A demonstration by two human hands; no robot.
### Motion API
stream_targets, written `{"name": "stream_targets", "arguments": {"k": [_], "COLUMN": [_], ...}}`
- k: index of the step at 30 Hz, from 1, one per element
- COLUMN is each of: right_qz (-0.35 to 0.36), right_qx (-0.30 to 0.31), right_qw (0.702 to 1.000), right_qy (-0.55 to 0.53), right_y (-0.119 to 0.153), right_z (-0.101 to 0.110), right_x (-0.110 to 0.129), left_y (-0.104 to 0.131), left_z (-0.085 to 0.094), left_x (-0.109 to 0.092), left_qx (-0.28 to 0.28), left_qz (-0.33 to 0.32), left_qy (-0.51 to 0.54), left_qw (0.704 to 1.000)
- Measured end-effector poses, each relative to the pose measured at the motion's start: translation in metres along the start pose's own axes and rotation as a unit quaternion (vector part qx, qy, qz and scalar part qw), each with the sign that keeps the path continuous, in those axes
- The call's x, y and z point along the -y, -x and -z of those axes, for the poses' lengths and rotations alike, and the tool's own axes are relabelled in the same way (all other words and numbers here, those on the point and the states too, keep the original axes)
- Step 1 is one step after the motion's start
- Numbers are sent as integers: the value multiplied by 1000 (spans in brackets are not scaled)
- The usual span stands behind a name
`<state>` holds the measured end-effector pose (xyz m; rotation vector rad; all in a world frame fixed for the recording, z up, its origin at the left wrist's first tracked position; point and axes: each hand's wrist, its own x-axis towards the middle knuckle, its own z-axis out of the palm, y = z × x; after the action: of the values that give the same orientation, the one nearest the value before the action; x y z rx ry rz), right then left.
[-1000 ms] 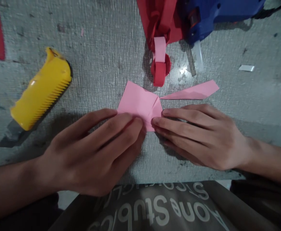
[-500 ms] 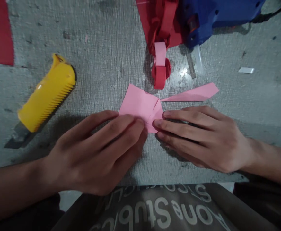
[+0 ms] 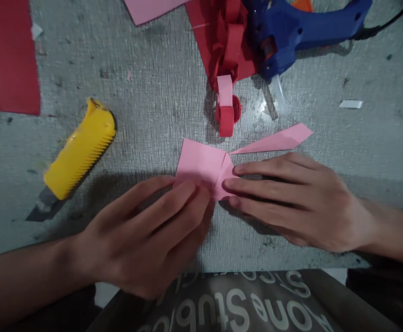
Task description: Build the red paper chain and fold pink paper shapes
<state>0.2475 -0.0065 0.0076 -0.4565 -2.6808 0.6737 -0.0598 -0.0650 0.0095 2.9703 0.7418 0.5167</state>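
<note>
A small pink piece of paper (image 3: 201, 161) with a slanting cut or crease line near its right side lies on the table before me. My left hand (image 3: 153, 230) has its fingers bent together over the lower left edge of this paper; its thumb is hidden. My right hand (image 3: 298, 198) rests flat, fingers stretched out, with the fingertips on the paper's right edge. Just above the right fingers lies a narrow pointed pink strip (image 3: 277, 139), its thin tip at the paper's upper right corner. Beyond the paper is a red paper chain (image 3: 226, 121) with one pink link.
A yellow cutter (image 3: 82, 150) with a ridged grip lies at left, its dark blade toward me. Red paper (image 3: 13, 60) is at the far left. A blue glue gun (image 3: 318, 30) with a cord lies at the top right. A white scrap (image 3: 351, 104) sits at right.
My view has shifted a little, so the table's things sit lower and more pink paper shows at the top. Both hands stay on the pink paper, with hardly any movement.
</note>
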Motion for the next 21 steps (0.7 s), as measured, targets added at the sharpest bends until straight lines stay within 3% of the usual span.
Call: {"name": "stream_targets", "arguments": {"k": [21], "right_qz": [-1], "right_qx": [-14], "right_qw": [1000], "right_qy": [20], "right_y": [-1], "right_z": [-4], "right_x": [3], "left_y": [-5], "left_z": [-3], "left_x": [1], "left_qx": [5], "left_qz": [35], "left_qy": [-11], "left_qw": [999]}}
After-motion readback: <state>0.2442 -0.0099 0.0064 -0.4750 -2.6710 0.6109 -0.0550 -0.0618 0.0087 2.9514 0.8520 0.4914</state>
